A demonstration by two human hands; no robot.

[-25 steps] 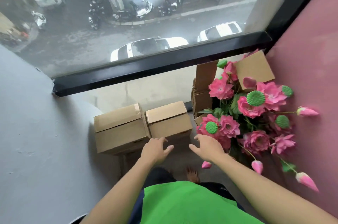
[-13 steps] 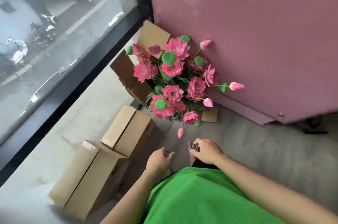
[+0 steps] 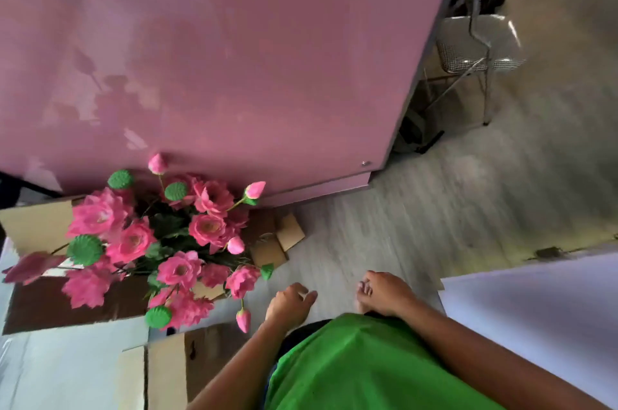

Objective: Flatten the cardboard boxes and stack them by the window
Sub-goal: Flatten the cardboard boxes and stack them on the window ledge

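A brown cardboard box (image 3: 167, 373) shows at the bottom left, only partly in frame. Opened cardboard (image 3: 33, 225) lies behind and under a bunch of pink artificial lotus flowers (image 3: 160, 242) at the left, and small cardboard flaps (image 3: 277, 242) lie on the floor beside them. My left hand (image 3: 289, 304) hangs in front of my green shirt with fingers loosely curled, holding nothing. To its right, my right hand (image 3: 384, 292) also has curled fingers and holds nothing. Neither hand touches any cardboard.
A pink wall panel (image 3: 234, 58) fills the upper left. A metal mesh chair (image 3: 475, 48) stands at the upper right on the grey wooden floor (image 3: 468, 209). A white surface (image 3: 541, 316) occupies the lower right.
My view has swung right, away from the window and the two closed boxes. The flowers now sit at the left and the chair has come into sight. Both hands stay empty.
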